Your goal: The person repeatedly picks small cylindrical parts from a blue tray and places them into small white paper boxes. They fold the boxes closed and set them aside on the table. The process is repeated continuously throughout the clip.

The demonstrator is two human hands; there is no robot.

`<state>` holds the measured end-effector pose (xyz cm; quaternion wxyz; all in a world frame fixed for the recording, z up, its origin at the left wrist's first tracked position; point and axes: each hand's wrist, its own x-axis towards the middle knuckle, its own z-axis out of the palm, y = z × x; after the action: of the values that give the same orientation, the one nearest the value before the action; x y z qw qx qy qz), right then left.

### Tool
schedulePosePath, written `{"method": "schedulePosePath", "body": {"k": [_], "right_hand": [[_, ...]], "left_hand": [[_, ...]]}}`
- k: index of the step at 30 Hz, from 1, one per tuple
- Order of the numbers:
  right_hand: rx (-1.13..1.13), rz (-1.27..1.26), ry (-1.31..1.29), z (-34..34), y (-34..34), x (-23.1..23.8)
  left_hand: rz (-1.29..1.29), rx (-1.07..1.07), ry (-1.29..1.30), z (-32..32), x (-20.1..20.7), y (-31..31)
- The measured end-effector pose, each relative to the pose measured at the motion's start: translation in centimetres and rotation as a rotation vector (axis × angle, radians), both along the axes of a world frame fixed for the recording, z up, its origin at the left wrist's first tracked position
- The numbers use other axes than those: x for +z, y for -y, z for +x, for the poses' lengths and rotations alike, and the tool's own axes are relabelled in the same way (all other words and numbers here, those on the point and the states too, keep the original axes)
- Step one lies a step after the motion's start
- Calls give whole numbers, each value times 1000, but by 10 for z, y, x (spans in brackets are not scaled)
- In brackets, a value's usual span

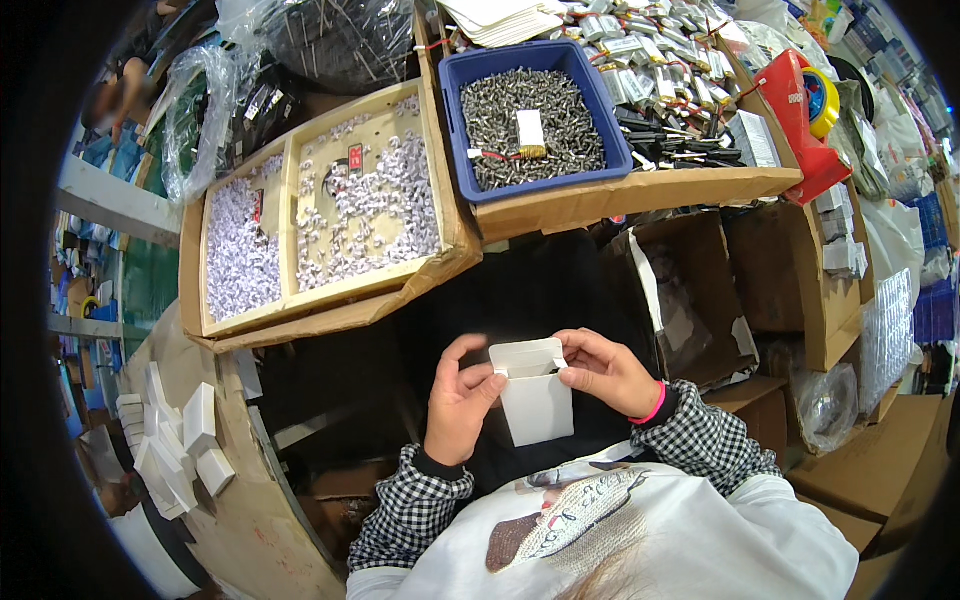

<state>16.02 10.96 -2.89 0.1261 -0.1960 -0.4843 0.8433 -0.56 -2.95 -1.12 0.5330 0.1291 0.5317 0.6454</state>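
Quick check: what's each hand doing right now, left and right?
Left hand: closed on the left side of the small white box, thumb at its open flap.
Right hand: closed on the box's top right edge.

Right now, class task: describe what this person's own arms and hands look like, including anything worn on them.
Both forearms wear black-and-white checked sleeves with dark inner cuffs. The right hand has a pink band at the wrist. The left hand is bare, with no glove or band showing.

Hidden, cropped, too small

Small white box partly covered by fingers of left hand and right hand; inside unseen. White bits in cardboard tray too tiny to identify.
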Motion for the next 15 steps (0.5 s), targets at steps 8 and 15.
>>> {"method": "schedulePosePath", "body": {"k": [8, 15], "right_hand": [[-57, 273, -30, -2, -1, -5], [57, 650, 4, 0, -24, 20]], "left_hand": [[9, -121, -34, -10, -12, -3], [151, -191, -217, -5, -14, 3]]}}
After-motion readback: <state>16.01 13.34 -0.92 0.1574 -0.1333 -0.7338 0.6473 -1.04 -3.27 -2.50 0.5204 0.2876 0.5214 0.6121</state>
